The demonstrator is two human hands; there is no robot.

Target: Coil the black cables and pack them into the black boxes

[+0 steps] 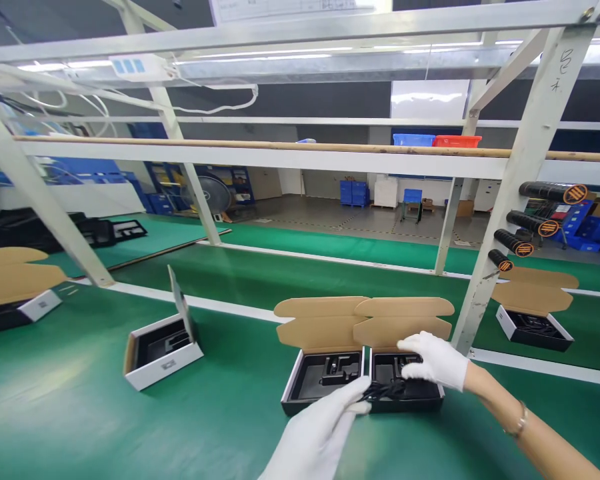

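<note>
Two open boxes stand side by side in front of me, the left box (300, 385) and the right box (433, 401), lids raised, with black inserts inside. My left hand (325, 417), in a white glove, pinches one end of a bundled black cable (391, 389) at the near edge of the right box. The rest of the cable lies over that box. Above the right side of the same box is my right hand (433, 361), also gloved, with thumb and fingers apart and nothing visible between them. Its fingertips reach over the black insert; whether they touch it I cannot tell.
Further open boxes stand on the green work surface (230, 427): one box (167, 367) left of centre, one box (40, 305) at far left, one box (535, 332) at right. A white post (517, 160) carrying black rolls (555, 192) rises close beyond my right hand.
</note>
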